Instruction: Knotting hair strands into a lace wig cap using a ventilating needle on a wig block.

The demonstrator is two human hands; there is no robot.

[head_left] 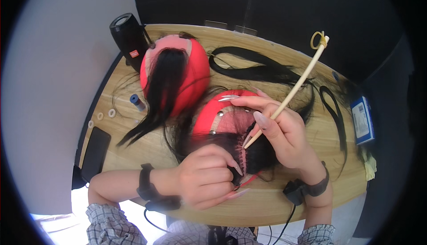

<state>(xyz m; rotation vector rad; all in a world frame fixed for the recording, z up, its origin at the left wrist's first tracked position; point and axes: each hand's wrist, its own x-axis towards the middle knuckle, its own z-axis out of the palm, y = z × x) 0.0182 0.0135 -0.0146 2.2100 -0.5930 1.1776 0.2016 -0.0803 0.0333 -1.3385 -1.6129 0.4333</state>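
Observation:
My right hand (283,131) grips a thin wooden stick (293,89), which has a rubber band wound at its upper end. The stick's tip touches or nearly touches a pink lace strip (243,158) between dark hair sections on a red wig block (208,118). Metal-headed pins stand along the beige mesh edge. My left hand (205,175) is curled over the near left side of this block, with its thumb and forefinger together at the black hair (262,158). Whatever the fingertips pinch is hard to make out.
Another red wig block (198,74) with black hair stands behind to the left, beside a black cylindrical speaker (128,38). Hair bundles (247,71) lie at the back and right. A phone (96,151), small rings (111,113), a blue spool (136,101) and a blue-white box (363,120) lie around.

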